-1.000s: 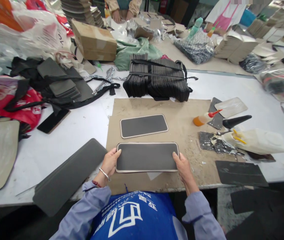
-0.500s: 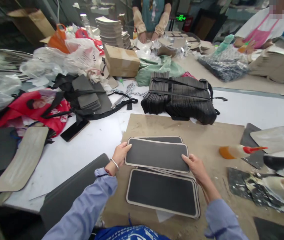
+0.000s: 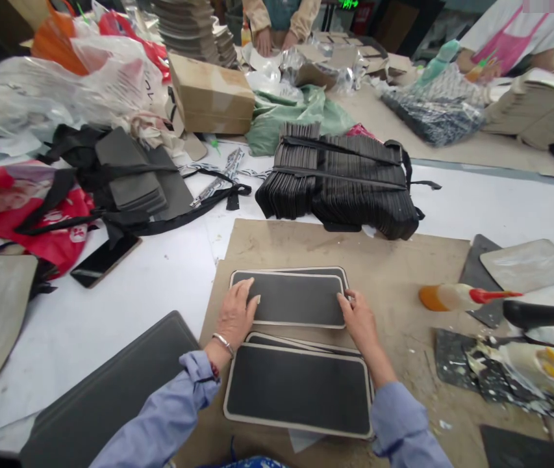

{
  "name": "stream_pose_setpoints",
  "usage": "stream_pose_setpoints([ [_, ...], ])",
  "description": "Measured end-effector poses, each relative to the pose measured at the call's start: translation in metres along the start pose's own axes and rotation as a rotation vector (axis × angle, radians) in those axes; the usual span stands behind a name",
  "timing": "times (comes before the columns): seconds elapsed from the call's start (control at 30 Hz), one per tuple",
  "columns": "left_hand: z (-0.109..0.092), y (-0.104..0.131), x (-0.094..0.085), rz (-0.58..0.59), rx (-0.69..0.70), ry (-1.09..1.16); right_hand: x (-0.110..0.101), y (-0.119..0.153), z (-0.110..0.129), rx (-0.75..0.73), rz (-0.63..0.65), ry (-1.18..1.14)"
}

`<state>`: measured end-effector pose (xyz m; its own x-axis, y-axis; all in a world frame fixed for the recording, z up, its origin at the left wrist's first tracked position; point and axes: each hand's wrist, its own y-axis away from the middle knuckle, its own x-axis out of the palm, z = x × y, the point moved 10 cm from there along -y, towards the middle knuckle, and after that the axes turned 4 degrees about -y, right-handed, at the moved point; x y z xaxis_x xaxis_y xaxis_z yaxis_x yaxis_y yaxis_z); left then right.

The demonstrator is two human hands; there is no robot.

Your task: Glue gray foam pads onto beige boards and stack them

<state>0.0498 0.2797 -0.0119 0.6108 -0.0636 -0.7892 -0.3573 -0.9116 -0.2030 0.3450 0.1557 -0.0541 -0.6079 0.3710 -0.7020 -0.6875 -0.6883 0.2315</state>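
A dark grey rounded panel with a pale border (image 3: 299, 299) lies on top of another such panel, its far edge peeking out behind. My left hand (image 3: 235, 315) rests over its left end, thumb and fingertips apart on the surface. At the right end, my right hand (image 3: 359, 318) pinches the edge, thumb on top and fingers at the side. Nearer to me is a small stack of similar panels (image 3: 299, 390), slightly fanned at its far side. Brown cardboard (image 3: 393, 260) lies beneath both piles.
A glue bottle with a red nozzle (image 3: 452, 297) lies to the right, near glue-spattered dark pieces (image 3: 456, 357). A strapped bundle of dark pieces (image 3: 339, 182) sits beyond. Leftward are a phone (image 3: 106, 260) and a long dark panel (image 3: 111, 383). Two people work across the table.
The bordered panel, held up between both hands before, has come down onto the far pile. My left hand has shifted from gripping its corner to lying over its left end. The view has shifted.
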Motion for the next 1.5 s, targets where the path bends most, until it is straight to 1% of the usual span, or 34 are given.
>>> stream_pose_setpoints([
  [0.13,-0.048,0.003,0.038,0.209,0.242,-0.058,0.0,-0.006,-0.004,0.001,0.031,-0.026],
  [0.2,-0.066,0.005,0.054,0.321,0.334,-0.086,0.0,-0.006,-0.004,-0.003,0.03,-0.037],
  [0.3,-0.078,0.01,0.072,0.468,0.415,-0.14,0.0,-0.006,0.0,-0.02,0.007,-0.048],
  [0.4,-0.078,0.015,0.085,0.556,0.447,-0.179,0.0,-0.006,0.002,-0.04,-0.002,-0.034],
  [0.5,-0.073,0.017,0.09,0.571,0.451,-0.208,0.001,-0.005,0.001,-0.059,0.005,0.015],
  [0.6,-0.071,0.019,0.092,0.569,0.454,-0.221,-0.003,-0.002,0.009,-0.124,-0.036,0.206],
  [0.67,-0.073,0.02,0.091,0.569,0.462,-0.218,-0.006,0.0,0.025,-0.244,-0.116,0.377],
  [0.73,-0.078,0.02,0.089,0.552,0.468,-0.206,-0.003,0.002,0.046,-0.396,-0.191,0.461],
  [0.8,-0.087,0.017,0.088,0.512,0.474,-0.188,0.009,0.001,0.061,-0.519,-0.207,0.46],
  [0.83,-0.092,0.016,0.088,0.49,0.478,-0.18,0.019,0.0,0.065,-0.569,-0.189,0.455],
  [0.9,-0.099,0.013,0.093,0.469,0.483,-0.172,0.041,-0.001,0.069,-0.643,-0.124,0.458],
  [0.97,-0.101,0.013,0.101,0.485,0.477,-0.181,0.058,-0.003,0.065,-0.674,-0.073,0.465],
  [1.03,-0.097,0.013,0.107,0.508,0.448,-0.201,0.066,-0.003,0.059,-0.671,-0.057,0.479],
  [1.1,-0.087,0.012,0.107,0.508,0.384,-0.219,0.067,-0.003,0.055,-0.666,-0.063,0.494],
  [1.2,-0.067,0.014,0.099,0.491,0.252,-0.236,0.065,0.0,0.058,-0.699,-0.081,0.499],
  [1.27,-0.05,0.018,0.091,0.47,0.157,-0.256,0.064,0.002,0.061,-0.728,-0.096,0.497],
  [1.33,-0.029,0.024,0.078,0.42,0.053,-0.277,0.063,0.004,0.064,-0.747,-0.11,0.499],
  [1.37,-0.017,0.027,0.068,0.374,-0.006,-0.279,0.063,0.004,0.064,-0.751,-0.116,0.5],
  [1.43,0.011,0.03,0.042,0.234,-0.15,-0.252,0.063,0.004,0.065,-0.751,-0.125,0.5],
  [1.5,0.039,0.032,0.013,0.077,-0.314,-0.177,0.063,0.003,0.064,-0.749,-0.134,0.499],
])
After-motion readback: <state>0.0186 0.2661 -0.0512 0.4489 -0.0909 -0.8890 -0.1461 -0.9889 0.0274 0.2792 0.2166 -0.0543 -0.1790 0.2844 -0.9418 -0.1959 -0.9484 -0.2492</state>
